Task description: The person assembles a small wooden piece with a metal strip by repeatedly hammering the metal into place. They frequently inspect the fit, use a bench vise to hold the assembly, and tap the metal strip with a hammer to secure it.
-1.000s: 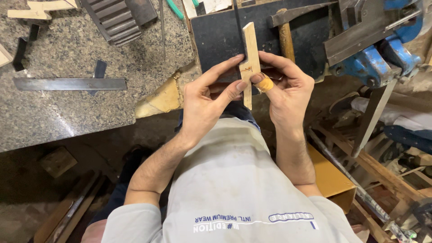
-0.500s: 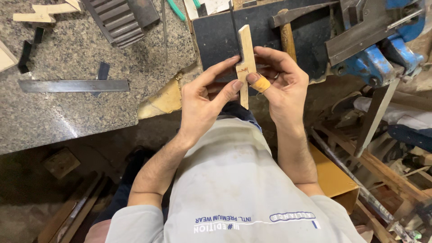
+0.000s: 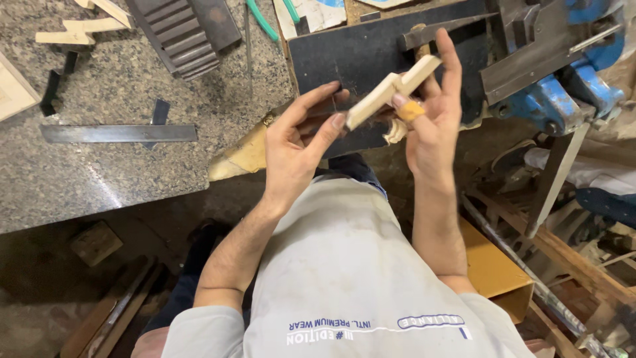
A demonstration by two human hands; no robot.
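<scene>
Two hands, the left point(image 3: 298, 142) and the right point(image 3: 434, 109), share one pale wooden strip point(image 3: 391, 89). One orange wrap point(image 3: 411, 111) sits on a right finger. One blue vise point(image 3: 563, 73) stands at the bench's right end. One steel ruler point(image 3: 119, 133) lies on the one granite slab point(image 3: 79, 185). One dark ribbed block point(image 3: 182, 30) rests above it, with one black board point(image 3: 371, 50) beside. One green cord point(image 3: 265, 20) shows up top. At least two pale wood offcuts point(image 3: 79, 30) lie at the upper left.
</scene>
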